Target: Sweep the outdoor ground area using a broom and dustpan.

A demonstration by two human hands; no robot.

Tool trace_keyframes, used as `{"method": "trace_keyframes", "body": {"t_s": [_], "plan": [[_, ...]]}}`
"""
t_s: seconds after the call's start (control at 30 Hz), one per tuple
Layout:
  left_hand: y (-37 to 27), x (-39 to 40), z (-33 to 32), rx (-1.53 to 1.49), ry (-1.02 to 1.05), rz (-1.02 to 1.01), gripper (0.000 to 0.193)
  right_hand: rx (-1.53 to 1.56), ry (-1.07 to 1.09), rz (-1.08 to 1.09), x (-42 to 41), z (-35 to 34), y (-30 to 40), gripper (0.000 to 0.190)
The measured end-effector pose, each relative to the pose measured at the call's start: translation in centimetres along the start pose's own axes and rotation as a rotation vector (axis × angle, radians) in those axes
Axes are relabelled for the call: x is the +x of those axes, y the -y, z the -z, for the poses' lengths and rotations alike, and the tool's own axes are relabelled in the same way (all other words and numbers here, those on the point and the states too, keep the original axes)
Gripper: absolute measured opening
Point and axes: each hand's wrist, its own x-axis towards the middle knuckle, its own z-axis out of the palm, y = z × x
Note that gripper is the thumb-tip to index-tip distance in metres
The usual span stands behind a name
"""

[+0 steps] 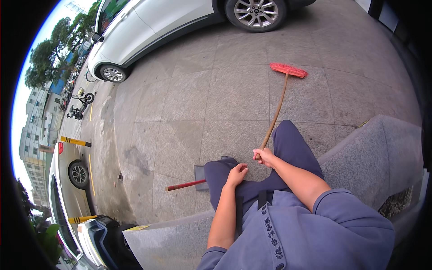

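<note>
My right hand point(264, 157) grips the end of a curved wooden broom handle point(278, 107) above my right thigh. At the handle's far end, a red broom head point(288, 70) with bristles rests on the stone paving. My left hand point(237, 174) lies over my left thigh, empty, its fingers loosely bent. Beside my left leg is a grey dustpan point(199, 172), partly hidden by the leg. Its red stick handle point(185, 185) points left.
I sit on a granite ledge point(357, 152); another part of the granite point(175, 239) extends left. A white car point(162, 20) stands ahead. At left are a beige car point(64, 179), yellow-and-black posts point(75, 141), a scooter point(79, 104) and a white-and-blue vehicle point(96, 241).
</note>
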Motion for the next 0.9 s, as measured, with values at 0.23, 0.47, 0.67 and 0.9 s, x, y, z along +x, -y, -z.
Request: {"method": "trace_keyframes", "body": {"t_s": [0.23, 0.47, 0.67, 0.9], "plan": [[-0.1, 0.0, -0.1, 0.002, 0.004, 0.013, 0.029, -0.351, 0.091, -0.119, -0.6, -0.4, -0.6, 0.018], [-0.5, -0.3, 0.1, -0.017, -0.002, 0.004, 0.029, -0.980, 0.180, -0.166, -0.1, -0.8, -2.1, 0.012], [0.6, -0.1, -0.1, -0.025, -0.062, -0.029, 0.030, -1.247, 0.114, -0.023, 1.1, -0.8, -3.0, 0.022], [0.2, -0.3, 0.0, -0.022, -0.054, 0.007, 0.030, -1.483, -0.030, 0.158, -0.9, -1.1, -2.8, 0.020]]}}
